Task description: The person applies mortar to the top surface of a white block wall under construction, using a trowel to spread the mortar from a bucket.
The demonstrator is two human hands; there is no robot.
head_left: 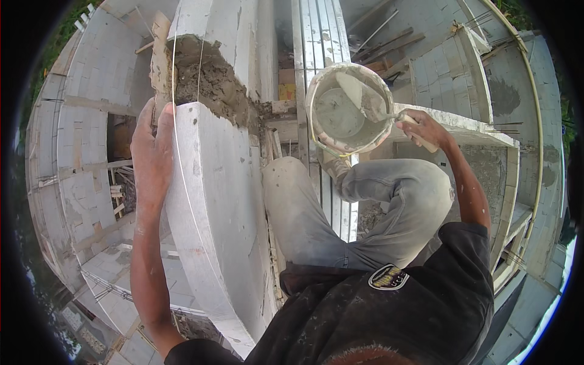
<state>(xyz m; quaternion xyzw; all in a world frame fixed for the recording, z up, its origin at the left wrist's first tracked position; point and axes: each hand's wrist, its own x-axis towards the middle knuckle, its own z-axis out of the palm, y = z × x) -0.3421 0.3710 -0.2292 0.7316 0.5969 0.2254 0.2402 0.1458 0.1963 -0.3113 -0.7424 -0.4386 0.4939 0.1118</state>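
My right hand (424, 129) is closed round the handle of a trowel (351, 90), whose blade lies inside a round bucket (312, 115). Grey wet mortar (340, 113) covers the bucket's bottom and smears its wall. On the outer left face of the block wall (216, 176), my left hand (152, 143) grips the lower end of a narrow, mortar-stained board (160, 58). The board stands along the side of a gap between white blocks, and rough grey mortar (213, 76) fills part of that gap. The fingertips behind the board are partly hidden.
A thin string line (174, 73) runs along the wall's left edge. Ribbed metal planks (321, 30) lie beneath the bucket and between my legs. Lower block walls, timber pieces (389, 52) and a long pole (535, 121) stand below on both sides; the wall drops away at left.
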